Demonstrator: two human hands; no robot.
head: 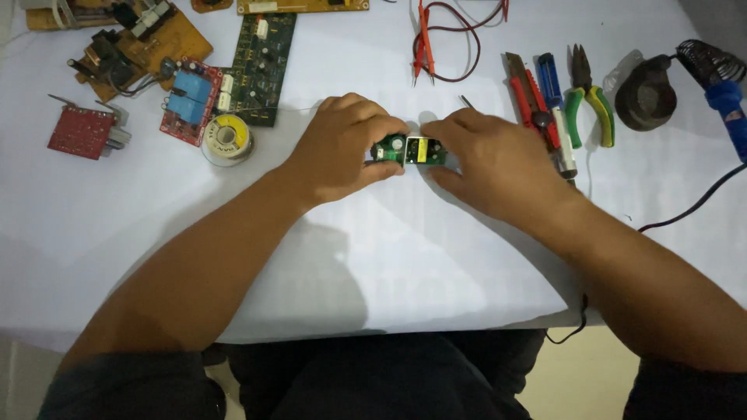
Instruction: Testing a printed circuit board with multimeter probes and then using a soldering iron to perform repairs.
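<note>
A small green circuit board [408, 150] with a yellow part and a round capacitor sits between my two hands just above the white table sheet [373, 257]. My left hand [342, 148] grips its left end with fingers curled over it. My right hand [490, 159] pinches its right end between thumb and fingers. Both forearms reach in from the bottom of the view.
A solder spool [227, 138], a red-and-blue board [188, 99], a dark green board [263, 66], brown boards [136, 47] and a small red board [82, 131] lie left. Red probe leads [436, 39] lie at the top. A cutter knife [533, 101], pliers [587, 97], tape roll [644, 95] and soldering iron [724, 97] are right.
</note>
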